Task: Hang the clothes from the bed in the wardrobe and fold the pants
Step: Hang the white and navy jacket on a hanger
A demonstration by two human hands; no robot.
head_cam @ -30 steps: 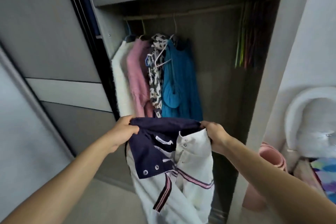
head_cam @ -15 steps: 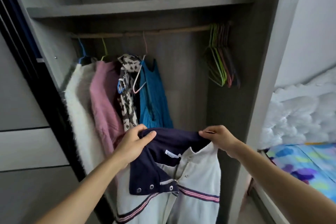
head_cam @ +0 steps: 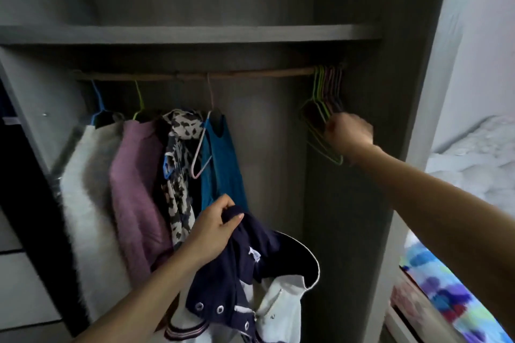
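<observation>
My left hand [head_cam: 213, 227] grips the navy collar of a white and navy jacket [head_cam: 250, 273], which hangs down in front of the open wardrobe. My right hand [head_cam: 348, 133] is up at the bunch of empty coloured hangers [head_cam: 324, 108] at the right end of the wooden rail [head_cam: 195, 75], its fingers curled on them; the hand is blurred. On the left of the rail hang a white fluffy garment [head_cam: 86, 189], a pink top [head_cam: 136, 184], a spotted piece [head_cam: 178, 175] and a teal top [head_cam: 223, 170].
A grey shelf [head_cam: 195, 33] runs above the rail. The wardrobe's right wall [head_cam: 412, 120] stands between the hangers and the bed with its colourful sheet [head_cam: 446, 292] and white headboard [head_cam: 473, 153]. A sliding door panel [head_cam: 16, 273] is at the left.
My right hand has let go of the jacket and risen to the empty hangers at the right. The jacket now hangs from my left hand alone. The view has tilted up.
</observation>
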